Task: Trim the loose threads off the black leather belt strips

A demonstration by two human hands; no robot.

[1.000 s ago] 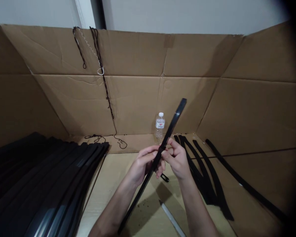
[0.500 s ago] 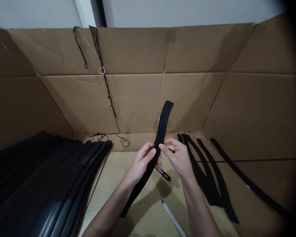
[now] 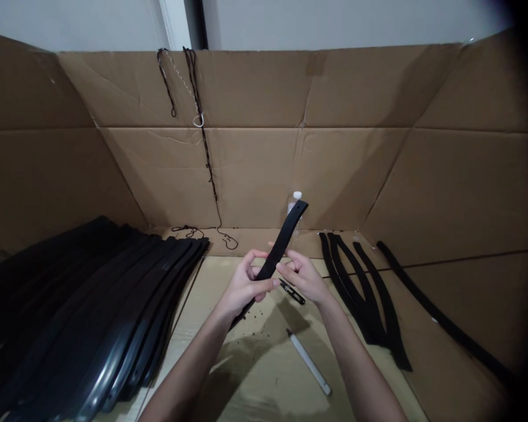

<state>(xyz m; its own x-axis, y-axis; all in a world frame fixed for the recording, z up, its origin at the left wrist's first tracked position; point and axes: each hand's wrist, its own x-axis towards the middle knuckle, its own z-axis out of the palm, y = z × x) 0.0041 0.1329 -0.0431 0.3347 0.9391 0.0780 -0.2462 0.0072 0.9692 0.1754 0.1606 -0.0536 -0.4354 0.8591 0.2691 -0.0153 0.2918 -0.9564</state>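
Head view: a stack of black strips (image 3: 92,316) fans out at left, seemingly set aside so the middle of the tabletop (image 3: 264,401) serves for handling. The left hand (image 3: 241,288) is closed around 1 flexible strip (image 3: 286,233), holed end pointing up and away, probably steadying it for the right hand (image 3: 307,275); there the fingertips are narrowed at the strip's edge, and I cannot tell whether they pinch it. Apparent thread snips (image 3: 293,291) and a white pen (image 3: 308,361) lie close by, likely for easy reach; curved strips (image 3: 396,347) lie farther right. Against 0.5 s ago, the held strip leans further right, uncovering the top of a plastic bottle (image 3: 297,195).
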